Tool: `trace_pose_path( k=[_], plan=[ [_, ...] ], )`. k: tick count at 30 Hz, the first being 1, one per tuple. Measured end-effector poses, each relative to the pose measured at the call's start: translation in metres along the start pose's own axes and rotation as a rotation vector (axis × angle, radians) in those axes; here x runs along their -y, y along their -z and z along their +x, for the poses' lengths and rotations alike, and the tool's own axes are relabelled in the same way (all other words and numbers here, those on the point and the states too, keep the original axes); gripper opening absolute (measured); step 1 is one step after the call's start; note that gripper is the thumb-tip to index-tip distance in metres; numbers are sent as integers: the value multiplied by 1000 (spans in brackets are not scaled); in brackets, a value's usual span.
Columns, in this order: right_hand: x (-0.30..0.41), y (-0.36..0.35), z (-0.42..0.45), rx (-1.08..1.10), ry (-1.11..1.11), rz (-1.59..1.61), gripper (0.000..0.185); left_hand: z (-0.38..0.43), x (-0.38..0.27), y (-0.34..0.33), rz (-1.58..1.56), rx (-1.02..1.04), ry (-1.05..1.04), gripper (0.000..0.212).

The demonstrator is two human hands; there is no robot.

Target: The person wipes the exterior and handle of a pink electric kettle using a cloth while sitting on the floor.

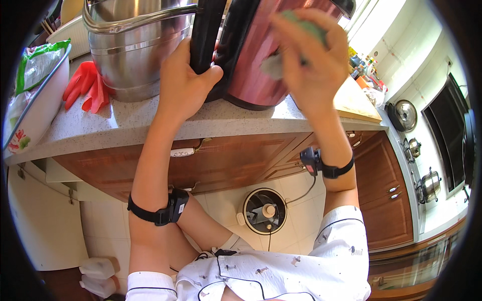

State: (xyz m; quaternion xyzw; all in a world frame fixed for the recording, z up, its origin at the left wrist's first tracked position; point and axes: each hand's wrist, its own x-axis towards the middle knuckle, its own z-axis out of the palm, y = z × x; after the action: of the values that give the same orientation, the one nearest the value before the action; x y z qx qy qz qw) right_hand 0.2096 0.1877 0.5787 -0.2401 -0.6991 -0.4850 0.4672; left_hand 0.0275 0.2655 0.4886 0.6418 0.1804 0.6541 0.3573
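A pink metallic kettle or jug (252,64) with a black handle and black base stands on the speckled countertop (147,113), its top cut off by the view. My left hand (188,81) is closed around the black handle. Against the pink side, my right hand (314,56), blurred, grips a green cloth or sponge (307,26). A greyish patch shows beside its fingers; whether it is part of that item, I cannot tell. Left of the handle is a large stainless steel pot (128,56) with a metal bail. Red rubber gloves (84,86) lie beside the pot.
A floral enamel basin (41,109) holding packages is at the far left. A wooden board (356,99) and several bottles (363,66) are on the right. Below are wooden cabinets (233,154) with protruding handles, and a round corded appliance (264,210) on the tiled floor.
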Motion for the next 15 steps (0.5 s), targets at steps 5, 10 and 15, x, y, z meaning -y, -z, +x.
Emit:
trace_pose_path(
  k=[5,10,15],
  plan=[
    [6,16,-22,164,146,-46,29,1,0,-1,-18,13,-21,32],
    [23,26,-50,392,230,-18,35,1,3,1,42,10,-62,31],
    [2,22,-6,285,239,-90,42,2,0,-4,37,-8,-33,32]
  ],
)
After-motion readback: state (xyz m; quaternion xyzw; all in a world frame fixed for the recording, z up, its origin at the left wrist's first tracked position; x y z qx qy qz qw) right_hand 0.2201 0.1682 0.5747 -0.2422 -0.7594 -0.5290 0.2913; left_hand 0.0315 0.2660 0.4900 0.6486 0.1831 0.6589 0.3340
